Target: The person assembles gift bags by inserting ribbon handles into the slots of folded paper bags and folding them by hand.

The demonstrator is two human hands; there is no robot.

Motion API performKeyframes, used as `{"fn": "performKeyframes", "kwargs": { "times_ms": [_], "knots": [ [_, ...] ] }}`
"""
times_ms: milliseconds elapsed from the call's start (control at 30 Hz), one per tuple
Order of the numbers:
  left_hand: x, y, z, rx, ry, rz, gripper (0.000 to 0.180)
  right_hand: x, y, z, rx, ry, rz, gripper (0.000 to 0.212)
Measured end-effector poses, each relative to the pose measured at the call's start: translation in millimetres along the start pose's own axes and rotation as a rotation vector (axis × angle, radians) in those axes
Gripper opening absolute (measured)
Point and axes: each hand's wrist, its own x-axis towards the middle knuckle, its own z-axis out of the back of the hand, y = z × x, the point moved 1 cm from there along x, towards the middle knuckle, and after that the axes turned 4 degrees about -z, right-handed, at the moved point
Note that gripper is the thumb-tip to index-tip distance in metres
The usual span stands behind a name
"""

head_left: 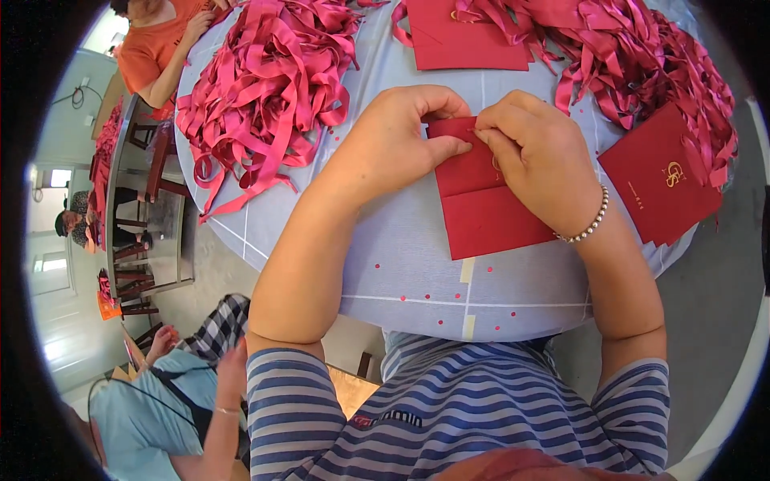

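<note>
A flat, folded red paper bag (pixel 491 220) lies at a slant on the table in front of me, with a crease across its lower part. My left hand (pixel 417 136) grips its upper left corner, the thumb lying on the face and the fingers curled behind. At the top edge, the thumb and fingertips of my right hand (pixel 541 156) are pinched together; any small thing between them is hidden. The right palm covers much of the bag's right side. Beside my right wrist, a stack of red paper bags (pixel 662 180) with gold print lies fanned out.
A heap of pink-red ribbons (pixel 269 96) fills the far left, and another ribbon pile (pixel 634 60) the far right. More red bags (pixel 469 44) lie at the far middle. Small red paper dots (pixel 427 297) dot the tablecloth (pixel 377 282). Other people sit to the left.
</note>
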Motion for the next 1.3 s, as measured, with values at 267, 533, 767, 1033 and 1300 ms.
{"fn": "performKeyframes", "kwargs": {
  "times_ms": [267, 533, 767, 1033, 1300],
  "knots": [
    [-0.7, -3.9, -10.4, 0.022, -0.062, 0.035, 0.019, -3.8, 21.5, -17.6, -0.36, -0.051, 0.198, 0.01],
    [1.2, 4.0, -7.6, -0.102, -0.063, 0.026, 0.017, -6.1, 6.0, -23.3, -0.297, -0.112, 0.185, 0.011],
    [-0.3, 8.3, -2.9, -0.111, -0.152, 0.046, 0.021, -3.1, -2.1, -6.2, 0.105, -0.062, 0.003, 0.006],
    [-0.5, -1.4, -4.9, 0.095, -0.171, -0.092, 0.026, -0.3, -2.9, -8.3, -0.137, -0.084, 0.084, 0.01],
    [-4.9, -13.9, -3.1, 0.125, -0.126, -0.238, 0.028, 6.8, -2.6, 25.0, -0.05, 0.006, 0.106, 0.019]
  ]
}}
